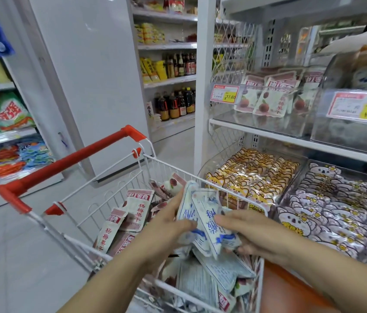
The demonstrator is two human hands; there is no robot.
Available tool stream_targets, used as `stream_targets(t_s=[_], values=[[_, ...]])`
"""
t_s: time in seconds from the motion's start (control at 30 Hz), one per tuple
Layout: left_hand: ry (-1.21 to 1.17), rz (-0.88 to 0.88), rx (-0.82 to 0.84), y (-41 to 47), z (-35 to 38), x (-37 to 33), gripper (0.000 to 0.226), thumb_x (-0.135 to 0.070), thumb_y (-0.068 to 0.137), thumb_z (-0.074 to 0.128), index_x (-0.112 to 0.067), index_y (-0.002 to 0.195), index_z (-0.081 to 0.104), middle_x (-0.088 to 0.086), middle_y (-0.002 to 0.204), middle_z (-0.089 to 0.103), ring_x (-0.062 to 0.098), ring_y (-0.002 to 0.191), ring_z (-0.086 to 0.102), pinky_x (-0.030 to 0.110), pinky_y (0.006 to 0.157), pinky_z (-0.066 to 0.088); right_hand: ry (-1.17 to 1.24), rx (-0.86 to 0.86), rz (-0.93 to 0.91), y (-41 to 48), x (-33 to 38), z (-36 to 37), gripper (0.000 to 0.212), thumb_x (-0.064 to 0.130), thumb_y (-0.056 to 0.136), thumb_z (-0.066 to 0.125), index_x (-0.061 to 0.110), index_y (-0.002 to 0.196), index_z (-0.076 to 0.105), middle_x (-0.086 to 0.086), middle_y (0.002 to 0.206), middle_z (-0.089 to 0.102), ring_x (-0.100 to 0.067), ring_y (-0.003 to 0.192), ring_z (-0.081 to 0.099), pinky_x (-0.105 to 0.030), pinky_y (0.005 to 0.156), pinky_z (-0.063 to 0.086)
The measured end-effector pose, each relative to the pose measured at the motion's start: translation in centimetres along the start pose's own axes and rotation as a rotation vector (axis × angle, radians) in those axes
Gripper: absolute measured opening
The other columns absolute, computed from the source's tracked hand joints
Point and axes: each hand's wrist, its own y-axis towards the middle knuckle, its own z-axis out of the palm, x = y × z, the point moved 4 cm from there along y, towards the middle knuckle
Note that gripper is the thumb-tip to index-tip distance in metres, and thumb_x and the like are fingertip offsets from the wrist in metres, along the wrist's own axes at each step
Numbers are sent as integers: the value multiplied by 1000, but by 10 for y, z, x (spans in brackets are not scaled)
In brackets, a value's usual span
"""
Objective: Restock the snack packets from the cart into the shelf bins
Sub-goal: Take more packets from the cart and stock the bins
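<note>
A white wire cart (119, 195) with a red handle holds several snack packets: red-and-white ones (136, 208) on its left side, blue-and-white ones (203, 279) nearer me. Above the cart, both hands hold a bunch of blue-and-white packets (203, 220). My left hand (166, 224) grips the bunch from the left with the thumb on top. My right hand (248, 236) holds it from the right and below. On the shelf to the right, a clear bin (227, 118) holds red-and-white packets (270, 102) like those in the cart.
A second clear bin (327, 132) with a price tag stands at the far right of that shelf. Below are bins of yellow packets (252, 175) and purple-white packets (336, 206). A white pillar (83, 75) and bottle shelves (173, 102) stand ahead; more shelving is on the left.
</note>
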Motion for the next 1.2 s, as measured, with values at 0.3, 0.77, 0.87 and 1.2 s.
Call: stream_targets(t_s=[0.3, 0.77, 0.87, 1.2], values=[[0, -20, -200, 9, -30, 0, 42, -11, 95, 66, -29, 131, 55, 2, 117, 75, 27, 100, 74, 53, 95, 56, -95, -206, -355, -6, 21, -16, 28, 31, 88, 75, 18, 112, 71, 5, 104, 77, -13, 97, 73, -29, 87, 54], [-111, 148, -396, -3, 31, 6, 103, -61, 51, 88, -52, 141, 38, -19, 133, 60, 7, 115, 66, 41, 101, 53, 416, -315, -166, 5, -9, 34, 75, 63, 58, 88, 23, 118, 68, 0, 110, 76, -28, 108, 69, -53, 99, 52], [-152, 156, -403, -1, 32, 8, 99, -51, 58, 90, -52, 141, 37, -12, 126, 68, 6, 108, 69, 35, 97, 55, 352, -398, -143, 8, -15, 28, 97, 79, 38, 84, 26, 118, 69, 6, 106, 75, -18, 101, 68, -40, 86, 55], [325, 103, 192, 6, 14, -36, 82, -13, 87, 78, -45, 146, 32, -5, 122, 73, 24, 108, 71, 40, 97, 55, -724, -131, -364, -37, 52, -39, 66, 43, 70, 88, 39, 125, 53, 19, 117, 64, 7, 105, 60, -21, 97, 48]])
